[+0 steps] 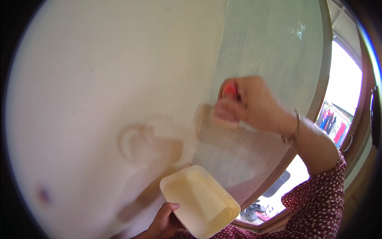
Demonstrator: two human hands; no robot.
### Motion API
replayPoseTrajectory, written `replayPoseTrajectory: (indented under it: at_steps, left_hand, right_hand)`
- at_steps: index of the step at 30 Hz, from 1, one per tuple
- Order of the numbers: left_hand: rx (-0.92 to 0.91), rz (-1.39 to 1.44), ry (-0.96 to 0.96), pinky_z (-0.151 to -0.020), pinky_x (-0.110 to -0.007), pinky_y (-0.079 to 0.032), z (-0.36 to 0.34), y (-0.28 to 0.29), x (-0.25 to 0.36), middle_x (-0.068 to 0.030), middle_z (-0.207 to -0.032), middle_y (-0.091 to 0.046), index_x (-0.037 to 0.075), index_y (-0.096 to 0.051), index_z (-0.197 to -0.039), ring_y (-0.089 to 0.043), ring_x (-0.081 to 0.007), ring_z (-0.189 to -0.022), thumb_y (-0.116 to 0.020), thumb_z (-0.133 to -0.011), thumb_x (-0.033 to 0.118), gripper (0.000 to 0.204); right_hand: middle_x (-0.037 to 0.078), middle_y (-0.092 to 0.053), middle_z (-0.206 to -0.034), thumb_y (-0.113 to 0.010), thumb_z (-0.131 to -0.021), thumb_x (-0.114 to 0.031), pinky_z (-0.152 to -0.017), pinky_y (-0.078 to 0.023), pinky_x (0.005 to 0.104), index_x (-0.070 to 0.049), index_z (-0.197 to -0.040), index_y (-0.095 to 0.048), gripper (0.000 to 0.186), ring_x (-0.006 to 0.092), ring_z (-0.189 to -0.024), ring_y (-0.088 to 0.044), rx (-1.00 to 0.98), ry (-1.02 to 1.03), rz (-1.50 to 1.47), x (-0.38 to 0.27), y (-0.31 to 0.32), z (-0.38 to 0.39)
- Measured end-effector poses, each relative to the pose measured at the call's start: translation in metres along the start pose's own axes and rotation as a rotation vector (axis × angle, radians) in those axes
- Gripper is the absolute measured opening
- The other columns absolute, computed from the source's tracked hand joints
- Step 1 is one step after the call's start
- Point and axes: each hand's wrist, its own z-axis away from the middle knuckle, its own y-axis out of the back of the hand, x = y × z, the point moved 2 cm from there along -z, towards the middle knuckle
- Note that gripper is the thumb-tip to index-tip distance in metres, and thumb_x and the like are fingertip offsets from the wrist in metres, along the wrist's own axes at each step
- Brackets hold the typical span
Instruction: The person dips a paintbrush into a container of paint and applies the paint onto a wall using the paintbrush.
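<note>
My right hand, blurred, grips a red-handled tool, apparently a brush, with its pale lower part held over the greenish-grey, glossy, streaky band of the wall. Whether the tool touches the surface I cannot tell. Low in the middle, my left hand holds a square cream-coloured plastic tub by its left side, thumb on the rim. Pale yellow liquid coats or fills its inside.
An off-white wall spans the left side, with shadows on it. At the right, a wood-framed doorway opens onto bright daylight, hanging clothes and several pieces of footwear on the ground outside. My patterned sleeve fills the lower right.
</note>
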Motion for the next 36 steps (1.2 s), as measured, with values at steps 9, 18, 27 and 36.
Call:
replayPoseTrajectory:
  at_steps: [9, 18, 27, 36]
  left_hand:
    - [0.112, 0.023, 0.039, -0.082, -0.046, -0.059, -0.020, 0.004, -0.049, -0.0145, -0.129, -0.060, 0.007, -0.040, -0.142, -0.064, -0.0297, -0.111, -0.047, -0.095, 0.044, 0.061]
    - [0.081, 0.046, -0.016, -0.081, -0.043, -0.058, -0.038, -0.019, -0.091, -0.0122, -0.127, -0.061, 0.007, -0.042, -0.141, -0.065, -0.0279, -0.108, -0.048, -0.095, 0.040, 0.057]
    - [0.022, 0.110, 0.004, -0.104, -0.051, -0.043, -0.023, -0.038, -0.045, -0.0134, -0.139, -0.050, 0.006, -0.037, -0.145, -0.050, -0.0306, -0.128, -0.052, -0.087, 0.032, 0.065]
    - [0.057, 0.080, 0.008, -0.098, -0.048, -0.049, -0.009, -0.006, -0.033, -0.0131, -0.133, -0.055, 0.006, -0.040, -0.143, -0.056, -0.0291, -0.121, -0.052, -0.089, 0.035, 0.062]
  right_hand:
    - [0.009, -0.064, -0.062, -0.069, -0.086, -0.010, -0.050, -0.048, 0.0340, 0.002, -0.070, -0.063, 0.020, 0.0188, -0.054, -0.062, 0.719, 0.110, 0.009, 0.066, 0.161, -0.082]
    - [0.009, -0.060, -0.064, -0.073, -0.082, -0.009, -0.057, -0.045, 0.0331, -0.003, -0.079, -0.065, 0.010, 0.0164, -0.058, -0.053, 0.909, 0.510, 0.852, 0.140, 0.170, -0.061]
    - [0.011, -0.067, -0.089, -0.072, -0.082, -0.007, -0.066, -0.055, 0.0341, -0.009, -0.090, -0.064, 0.011, 0.0273, -0.078, -0.068, 0.031, 0.378, 0.222, 0.036, -0.019, 0.109]
    - [0.004, -0.067, -0.073, -0.065, -0.093, -0.014, -0.053, -0.053, 0.0228, 0.000, -0.088, -0.064, 0.016, 0.0103, -0.058, -0.065, 0.028, -0.220, -0.429, 0.089, 0.030, 0.041]
